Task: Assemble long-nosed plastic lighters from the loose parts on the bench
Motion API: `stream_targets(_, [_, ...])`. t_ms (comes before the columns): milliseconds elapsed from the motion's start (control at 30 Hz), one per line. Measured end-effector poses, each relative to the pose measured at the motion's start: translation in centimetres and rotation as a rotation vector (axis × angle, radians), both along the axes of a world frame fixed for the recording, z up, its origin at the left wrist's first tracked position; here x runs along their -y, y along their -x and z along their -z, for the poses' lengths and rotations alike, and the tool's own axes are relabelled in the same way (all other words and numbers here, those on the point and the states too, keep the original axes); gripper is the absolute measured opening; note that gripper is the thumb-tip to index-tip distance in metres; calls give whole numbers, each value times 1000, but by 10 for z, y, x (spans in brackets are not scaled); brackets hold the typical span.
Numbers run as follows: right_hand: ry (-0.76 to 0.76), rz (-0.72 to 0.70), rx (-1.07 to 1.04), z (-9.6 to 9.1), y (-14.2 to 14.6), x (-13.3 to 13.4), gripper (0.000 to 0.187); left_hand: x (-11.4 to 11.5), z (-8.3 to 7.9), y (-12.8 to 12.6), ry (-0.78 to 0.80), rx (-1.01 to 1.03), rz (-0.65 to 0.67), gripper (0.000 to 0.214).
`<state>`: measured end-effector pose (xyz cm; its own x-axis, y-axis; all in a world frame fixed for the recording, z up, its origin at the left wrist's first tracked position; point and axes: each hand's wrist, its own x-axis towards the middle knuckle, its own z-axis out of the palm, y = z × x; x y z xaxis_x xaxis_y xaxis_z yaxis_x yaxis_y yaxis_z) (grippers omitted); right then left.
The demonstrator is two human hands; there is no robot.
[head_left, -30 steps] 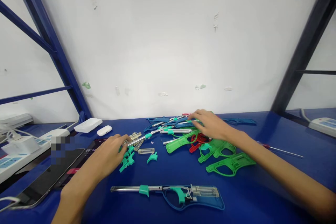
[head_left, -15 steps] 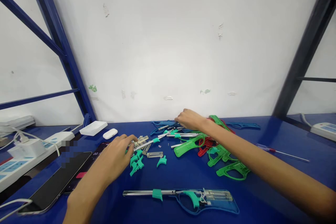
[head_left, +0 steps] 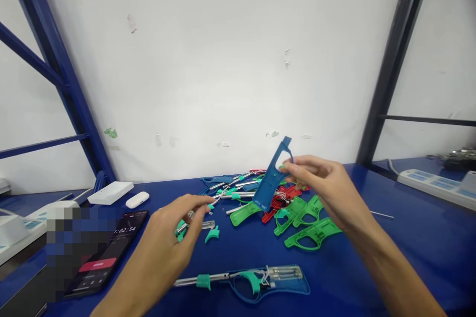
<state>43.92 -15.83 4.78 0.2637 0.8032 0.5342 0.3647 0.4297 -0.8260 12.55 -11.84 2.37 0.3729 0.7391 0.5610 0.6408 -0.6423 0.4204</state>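
Observation:
In my right hand [head_left: 323, 178] is a blue plastic lighter half-shell [head_left: 270, 183], pinched by the edge of its trigger loop and tilted above the parts pile. My left hand [head_left: 178, 228] has thumb and index fingertips together at a thin metal lighter tube with a teal sleeve [head_left: 210, 206]; the fingers hide most of it. Below that hand lie a clear fuel tank [head_left: 208, 225] and a teal trigger [head_left: 212, 234]. In front lies a partly assembled blue lighter [head_left: 269, 282], with tube, trigger, wires and tank in its open shell.
Green half-shells [head_left: 312, 234], red half-shells [head_left: 273, 208] and metal tubes [head_left: 238, 195] lie heaped toward the wall. At left are a phone [head_left: 107, 252], a white earbud case [head_left: 137, 200], a white box [head_left: 110, 192] and a power strip [head_left: 22, 230]. Another power strip [head_left: 435, 185] stands right.
My right hand has come back from the far pile with a blue half-shell raised in it. My left hand's fingertips have closed in on the metal tube. The view has turned slightly right.

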Motion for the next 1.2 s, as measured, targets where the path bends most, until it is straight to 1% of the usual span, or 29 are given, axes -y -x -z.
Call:
stream_targets(100, [53,-71,-153,14,13,14,34,16,4,-20,24,-31,66,41])
stream_targets(167, [76,-106,-236,21,21,18,34,23,9,-29,36,-73,115,49])
stream_targets(233, [92,-132,-305,27,27,20,34,27,14,-35,63,-99,160,54])
stream_targets(333, [112,-151,-388,34,31,21,35,29,16,-43,87,-70,221,54])
stream_targets(433, [122,-144,-443,35,31,22,35,31,14,-48,17,-4,245,53])
stream_targets(533, [129,-143,-454,33,33,25,37,32,13,-48,-80,53,244,51])
stream_targets(600, [145,-170,-449,32,34,28,37,31,15,-47,-110,53,241,50])
stream_targets(733, [163,-193,-445,34,35,32,36,28,20,-49,-123,-45,239,49])
stream_targets(900, [140,-185,-439,38,36,31,34,33,21,-57,-219,-131,184,41])
stream_targets(1100, [122,-284,-494,42,44,30,31,43,20,-63,-241,-118,166,38])
stream_targets(1200, [120,-349,-496,41,51,30,32,44,20,-66,-233,-111,191,25])
